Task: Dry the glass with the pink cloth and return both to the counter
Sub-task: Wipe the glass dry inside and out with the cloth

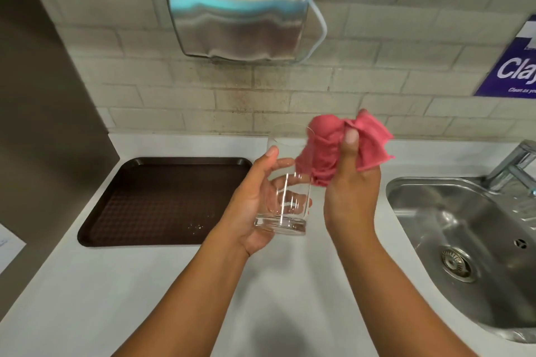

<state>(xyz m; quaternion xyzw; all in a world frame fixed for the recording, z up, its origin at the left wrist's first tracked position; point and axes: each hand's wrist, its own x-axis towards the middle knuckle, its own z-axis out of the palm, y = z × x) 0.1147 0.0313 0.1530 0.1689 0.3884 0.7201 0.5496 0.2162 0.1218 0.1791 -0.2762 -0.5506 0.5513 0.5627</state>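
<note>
Drying step: our left hand [255, 197] grips the glass [285, 180]; our right hand [351, 182] clutches the pink cloth [324, 153], which next must enter its mouth.

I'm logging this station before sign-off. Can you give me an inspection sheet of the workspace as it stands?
Surface: white counter, bare in front of the person.
Job's things: clear glass held upright above the counter; pink cloth bunched beside its rim, not inside it.
Clutter: brown tray at left with a few specks on it.
Grippers: left hand wrapped around the glass; right hand clutching the cloth.
Cables: pale blue cord hanging over the metal dispenser.
Surroundings: tiled wall, steel sink and tap at right, purple sign.
</note>
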